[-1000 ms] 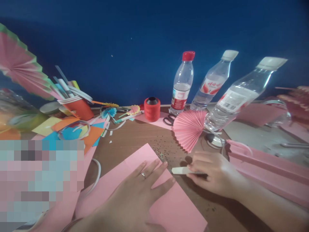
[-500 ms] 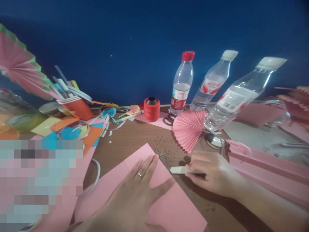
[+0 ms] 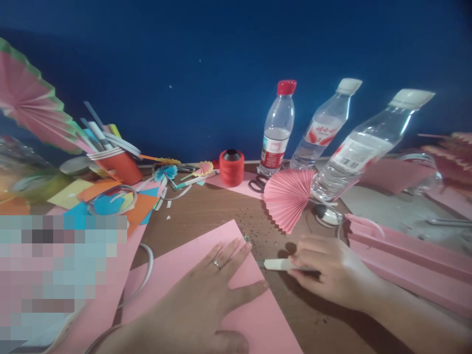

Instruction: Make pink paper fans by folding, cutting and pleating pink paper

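Observation:
A sheet of pink paper [image 3: 177, 255] lies on the wooden table, one corner pointing away from me. My left hand [image 3: 206, 290] presses flat on it with fingers spread, a ring on one finger. Just right of the paper's edge, my right hand [image 3: 324, 265] grips the pale handle of a craft knife [image 3: 277, 265]. Its thin blade points left and reaches the paper's edge. Whether the blade tip lies under or against the paper, I cannot tell. A pleated pink paper fan [image 3: 289, 196] rests beyond my right hand.
Three bottles [image 3: 277, 132] stand along the blue wall. Near them are a red thread spool [image 3: 231, 169] and scissors [image 3: 257, 184]. At left, an orange cup [image 3: 121, 164] holds strips and tools beside coloured paper [image 3: 147, 204]. Folded pink paper [image 3: 409, 260] lies at right.
The pink sheet has turned slightly and its far corner has shifted right, my left hand with it. My right hand has moved slightly right with the knife, and the thin blade now shows.

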`<state>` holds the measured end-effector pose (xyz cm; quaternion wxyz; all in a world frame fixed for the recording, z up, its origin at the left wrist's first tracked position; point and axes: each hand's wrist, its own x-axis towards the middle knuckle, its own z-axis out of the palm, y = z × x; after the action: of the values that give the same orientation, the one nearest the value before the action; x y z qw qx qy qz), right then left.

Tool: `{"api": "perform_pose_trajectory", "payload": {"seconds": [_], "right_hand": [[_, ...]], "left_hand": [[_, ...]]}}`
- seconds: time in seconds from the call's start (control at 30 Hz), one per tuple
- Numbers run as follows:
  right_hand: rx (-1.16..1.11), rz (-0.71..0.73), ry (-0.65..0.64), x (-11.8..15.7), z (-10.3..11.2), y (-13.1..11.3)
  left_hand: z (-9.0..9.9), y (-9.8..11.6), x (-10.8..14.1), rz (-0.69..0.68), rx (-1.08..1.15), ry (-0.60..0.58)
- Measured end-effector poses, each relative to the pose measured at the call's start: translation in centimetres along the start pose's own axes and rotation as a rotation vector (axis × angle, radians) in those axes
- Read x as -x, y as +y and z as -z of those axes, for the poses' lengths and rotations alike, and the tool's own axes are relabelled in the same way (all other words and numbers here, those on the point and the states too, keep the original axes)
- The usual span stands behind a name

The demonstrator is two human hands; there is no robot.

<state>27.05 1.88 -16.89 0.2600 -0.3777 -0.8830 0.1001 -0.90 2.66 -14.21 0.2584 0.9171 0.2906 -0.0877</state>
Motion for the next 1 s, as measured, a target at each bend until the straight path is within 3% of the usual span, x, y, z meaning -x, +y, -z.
{"api": "perform_pose_trajectory", "payload": {"seconds": [0.57,1.0], "right_hand": [[0.004,-0.008,-0.020,-0.7,-0.2,0.0],[-0.017,0.001,-0.016,-0.2,-0.5,-0.5]], "left_hand": [[-0.8,-0.3,0.3,-0.025,-0.025,0.054],[-0.3,-0.3,0.3,-0.093,-0.075,0.027]]}}
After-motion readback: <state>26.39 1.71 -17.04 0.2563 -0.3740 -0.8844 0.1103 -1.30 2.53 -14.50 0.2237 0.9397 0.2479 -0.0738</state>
